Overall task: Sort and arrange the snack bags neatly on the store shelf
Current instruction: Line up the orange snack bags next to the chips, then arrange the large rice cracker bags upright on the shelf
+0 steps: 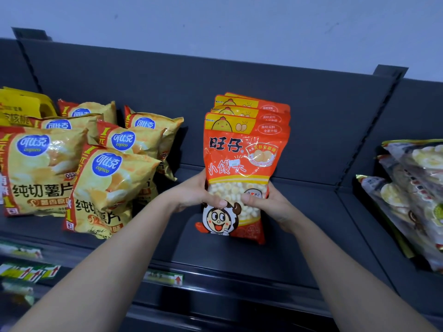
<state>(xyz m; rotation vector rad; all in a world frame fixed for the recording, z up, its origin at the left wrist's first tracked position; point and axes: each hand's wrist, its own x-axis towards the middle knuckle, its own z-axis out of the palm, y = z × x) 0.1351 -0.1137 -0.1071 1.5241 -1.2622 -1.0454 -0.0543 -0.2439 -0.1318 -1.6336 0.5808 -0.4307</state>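
A stack of several orange snack bags (244, 154) with a cartoon face and a window of small round biscuits stands on the dark shelf (311, 212), centre. My left hand (195, 192) grips the stack's left edge, thumb across the front bag. My right hand (271, 204) grips its right edge, thumb also on the front. The bags behind are fanned upward, with only their tops showing.
Several yellow potato chip bags (105, 183) lean in rows at the left, with a yellow pack (21, 109) behind them. Pale snack bags (414, 188) lie stacked at the right on the neighbouring shelf section. Price tags (165, 276) line the shelf's front rail.
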